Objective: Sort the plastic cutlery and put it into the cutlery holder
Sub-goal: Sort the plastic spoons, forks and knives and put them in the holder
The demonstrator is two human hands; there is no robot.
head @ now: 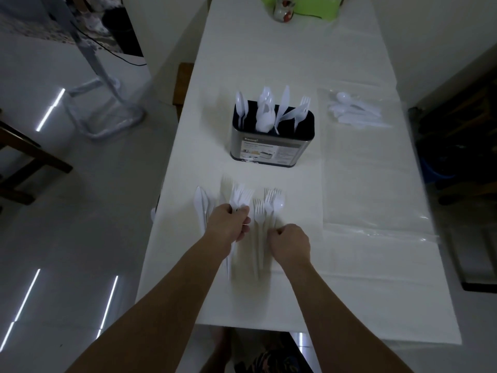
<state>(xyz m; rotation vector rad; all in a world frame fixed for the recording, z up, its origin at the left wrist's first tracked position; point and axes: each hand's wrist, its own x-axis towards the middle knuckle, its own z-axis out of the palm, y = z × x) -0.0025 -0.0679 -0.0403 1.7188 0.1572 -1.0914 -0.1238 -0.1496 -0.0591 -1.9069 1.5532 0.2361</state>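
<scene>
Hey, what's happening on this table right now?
A person is sorting white plastic cutlery on a white table. The left hand grips a bunch of forks, while the right hand is closed over the handles of more forks lying flat. A few knives lie to the left. The cutlery holder further back already holds spoons, knives and forks in separate sections. Another small pile of cutlery waits on clear plastic to the right.
</scene>
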